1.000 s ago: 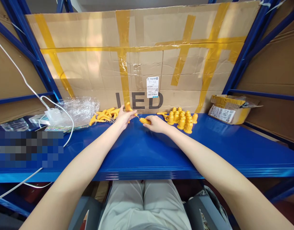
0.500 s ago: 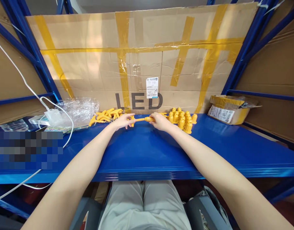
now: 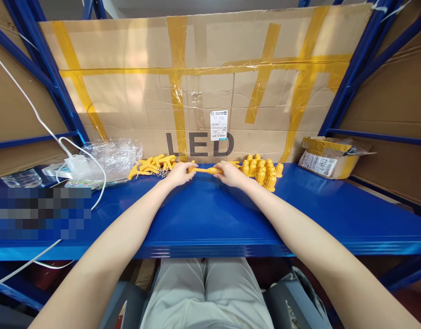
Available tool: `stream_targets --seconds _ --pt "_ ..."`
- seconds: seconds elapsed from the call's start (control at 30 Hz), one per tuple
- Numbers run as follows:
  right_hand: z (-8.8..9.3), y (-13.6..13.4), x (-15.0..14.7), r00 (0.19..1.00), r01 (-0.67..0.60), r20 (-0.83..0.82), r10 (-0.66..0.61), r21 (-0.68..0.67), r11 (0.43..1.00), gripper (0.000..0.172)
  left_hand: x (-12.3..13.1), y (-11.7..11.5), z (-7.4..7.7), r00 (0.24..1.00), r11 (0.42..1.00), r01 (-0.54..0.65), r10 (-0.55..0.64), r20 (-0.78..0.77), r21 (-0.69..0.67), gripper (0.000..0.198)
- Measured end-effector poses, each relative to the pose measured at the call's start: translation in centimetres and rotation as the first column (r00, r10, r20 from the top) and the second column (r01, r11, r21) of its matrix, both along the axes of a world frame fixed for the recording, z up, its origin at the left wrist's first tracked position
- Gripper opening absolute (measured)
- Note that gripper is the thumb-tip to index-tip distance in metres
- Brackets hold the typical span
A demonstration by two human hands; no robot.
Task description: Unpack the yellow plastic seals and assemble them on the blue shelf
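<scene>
The head view is showing both bare hands working close together in the middle of the frame. A second ago, a gap was showing between the two yellow pieces. Now the twisted yellow rod (image 3: 201, 170) is running straight to the ridged yellow cap (image 3: 215, 170), and no gap is showing. The left hand (image 3: 178, 173) is curling its fingers around the yellow handle (image 3: 192, 168) at the rod's left end. Half a second ago, those fingers were stretching out more. The right hand (image 3: 230, 174) is pinching the cap between thumb and fingers, and it is staying in nearly the same spot as half a second ago.

The pieces are lying in one flat line, above the blue bench (image 3: 210, 214). It is looking like the rod is going into the cap, but how deep is too small to tell. So the lining up seems to be done, and the left hand seems to be turning the handle.

The pile of yellow handles (image 3: 151, 164) is sitting left of the middle, and the group of yellow caps (image 3: 261, 171) is standing right of it.
</scene>
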State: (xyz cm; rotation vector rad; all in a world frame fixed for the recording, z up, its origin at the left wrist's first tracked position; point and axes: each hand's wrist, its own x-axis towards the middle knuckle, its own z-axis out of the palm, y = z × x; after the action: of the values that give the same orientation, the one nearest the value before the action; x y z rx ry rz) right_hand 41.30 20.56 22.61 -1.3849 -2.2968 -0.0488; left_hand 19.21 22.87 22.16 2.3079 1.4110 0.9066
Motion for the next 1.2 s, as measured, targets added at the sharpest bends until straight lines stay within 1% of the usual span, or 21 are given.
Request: stream_targets --seconds 0.1,0.2,0.27,0.33,0.4,0.5,0.53,0.6,0.67,0.73,0.8,0.87,0.93,1.0,1.1,1.13,1.2 --pt "0.1 0.0 0.2 0.999 -0.028 -0.046 0.028 0.001 1.0 0.03 -0.2 0.0 0.1 0.998 0.999 0.002 0.0 -0.061 0.037 0.035" --pt "0.2 0.2 0.5 0.99 -0.062 -0.128 0.059 -0.018 0.998 0.034 -0.4 0.2 0.1 0.991 0.987 0.002 0.02 -0.132 0.161 0.032" --pt "0.3 0.3 1.0 0.975 -0.073 -0.216 0.054 -0.081 0.994 0.041 -0.5 0.3 0.1 0.986 0.977 0.002 0.034 -0.165 0.215 0.03" --pt "0.4 0.5 1.4 0.942 -0.103 -0.334 0.039 -0.176 0.979 0.045 -0.8 0.4 0.0 0.983 0.975 0.008 0.034 -0.181 0.224 0.029" --pt "0.3 0.6 1.7 0.884 -0.162 -0.467 0.021 -0.264 0.951 0.039 -1.1 0.5 -0.1 0.984 0.974 0.022 0.019 -0.18 0.224 0.027" --pt "0.3 0.5 1.6 0.786 -0.257 -0.616 -0.038 -0.382 0.888 0.016 -1.4 0.6 -0.2 0.987 0.966 0.041 -0.001 -0.158 0.254 0.025" --pt "0.4 0.4 1.5 0.762 -0.277 -0.644 -0.069 -0.421 0.864 0.015 -1.5 0.6 -0.2 0.989 0.963 0.048 -0.008 -0.15 0.266 0.025" --pt "0.5 0.3 1.3 0.727 -0.29 -0.673 -0.136 -0.48 0.828 0.033 -1.4 0.6 -0.2 0.991 0.959 0.062 -0.026 -0.131 0.277 0.024" --pt "0.8 0.1 1.1 0.711 -0.272 -0.678 -0.188 -0.511 0.815 0.047 -1.3 0.5 -0.1 0.993 0.959 0.072 -0.041 -0.115 0.275 0.023" --pt "1.0 0.1 0.9 0.727 -0.232 -0.649 -0.224 -0.539 0.809 0.056 -1.2 0.4 0.0 0.993 0.959 0.074 -0.045 -0.112 0.272 0.022" --pt "1.1 0.1 0.9 0.759 -0.199 -0.601 -0.251 -0.581 0.789 0.061 -1.1 0.3 0.1 0.991 0.96 0.07 -0.035 -0.133 0.272 0.022" --pt "1.1 -0.1 0.9 0.77 -0.207 -0.582 -0.262 -0.616 0.76 0.06 -1.1 0.3 0.1 0.986 0.961 0.054 -0.009 -0.165 0.272 0.021" --pt "1.1 -0.3 1.0 0.759 -0.262 -0.61 -0.23 -0.609 0.749 0.045 -1.1 0.3 0.0 0.98 0.96 0.041 0.015 -0.197 0.276 0.021" --pt "1.1 -0.6 1.1 0.737 -0.308 -0.649 -0.186 -0.568 0.763 0.028 -1.1 0.3 0.0 0.976 0.961 0.04 0.022 -0.217 0.275 0.021" --pt "1.1 -0.7 1.3 0.699 -0.349 -0.697 -0.16 -0.528 0.774 0.017 -1.0 0.1 0.0 0.976 0.954 0.055 0.011 -0.218 0.294 0.021" --pt "1.1 -0.6 1.3 0.684 -0.364 -0.711 -0.162 -0.526 0.769 0.017 -0.9 0.0 0.1 0.977 0.949 0.061 0.007 -0.213 0.308 0.022" --pt "1.1 -0.4 1.3 0.668 -0.378 -0.724 -0.174 -0.531 0.759 0.033 -0.7 -0.3 0.2 0.979 0.94 0.066 0.003 -0.202 0.334 0.022"
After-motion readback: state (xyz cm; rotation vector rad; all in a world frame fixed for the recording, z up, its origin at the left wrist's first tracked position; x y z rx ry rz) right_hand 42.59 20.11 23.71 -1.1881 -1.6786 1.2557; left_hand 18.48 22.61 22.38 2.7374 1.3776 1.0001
